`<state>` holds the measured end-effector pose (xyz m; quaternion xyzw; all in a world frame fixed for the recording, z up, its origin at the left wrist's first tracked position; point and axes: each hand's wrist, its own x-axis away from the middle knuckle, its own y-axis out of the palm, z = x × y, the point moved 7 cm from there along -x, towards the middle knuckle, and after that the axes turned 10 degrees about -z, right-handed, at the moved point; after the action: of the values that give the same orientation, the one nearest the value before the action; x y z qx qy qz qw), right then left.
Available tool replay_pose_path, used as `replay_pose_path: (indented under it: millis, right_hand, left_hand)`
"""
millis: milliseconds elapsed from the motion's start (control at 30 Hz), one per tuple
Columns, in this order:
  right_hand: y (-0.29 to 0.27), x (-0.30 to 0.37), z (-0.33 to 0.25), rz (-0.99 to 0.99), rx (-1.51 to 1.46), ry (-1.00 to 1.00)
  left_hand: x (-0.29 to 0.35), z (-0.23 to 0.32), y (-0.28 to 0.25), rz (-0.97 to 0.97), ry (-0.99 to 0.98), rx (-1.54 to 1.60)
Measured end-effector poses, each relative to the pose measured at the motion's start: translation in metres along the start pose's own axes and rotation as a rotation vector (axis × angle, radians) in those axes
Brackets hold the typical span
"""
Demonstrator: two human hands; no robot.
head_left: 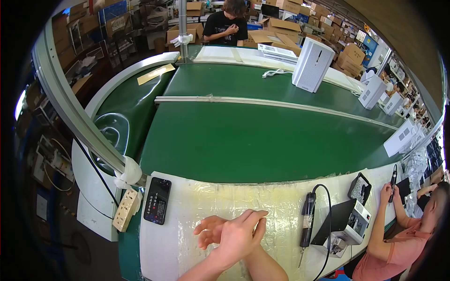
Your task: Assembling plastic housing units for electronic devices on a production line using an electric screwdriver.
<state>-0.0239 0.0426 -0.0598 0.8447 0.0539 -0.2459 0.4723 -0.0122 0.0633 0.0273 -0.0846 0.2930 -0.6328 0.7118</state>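
Observation:
My forearms cross at the wrists over the near white work surface. My left hand (240, 235) lies on top, pointing right, its fingers loosely bent and apart with nothing seen in them. Beneath it, my right hand (209, 230) points left with spread, slightly curled fingers, also without a thing in them; its palm is partly hidden. A black smartphone (157, 200) with a lit screen lies left of my hands. To their right rests a black electric screwdriver (307, 220) with a cable, its bit toward me.
A green conveyor belt (262, 143) runs beyond the work surface, with a metal rail (281, 107) across it. A white box-shaped device (313, 64) stands at the far side. At right are a screw dispenser (360, 225), a black tray (360, 188) and a seated co-worker (398, 243); a power strip (125, 210) sits left.

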Motion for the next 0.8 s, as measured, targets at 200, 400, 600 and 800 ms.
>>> replay_pose_path:
  millis: [200, 400, 600, 800]
  right_hand:
    - [-0.0019, 0.0005, 0.0017, 0.05, 0.051, 0.016]
    - [-0.0057, 0.0009, 0.0032, 0.057, 0.033, -0.012]
    - [-0.0054, 0.0002, 0.0023, 0.047, 0.049, -0.025]
    - [-0.0026, -0.0019, -0.0012, 0.042, 0.035, -0.048]
  left_hand:
    - [0.0008, 0.0011, -0.0016, 0.006, 0.008, 0.003]
    - [0.0007, 0.0008, -0.0024, 0.009, 0.017, -0.002]
    - [0.0008, -0.0002, -0.0021, 0.014, 0.014, 0.0]
    - [0.0008, -0.0003, -0.0027, 0.016, 0.016, -0.005]
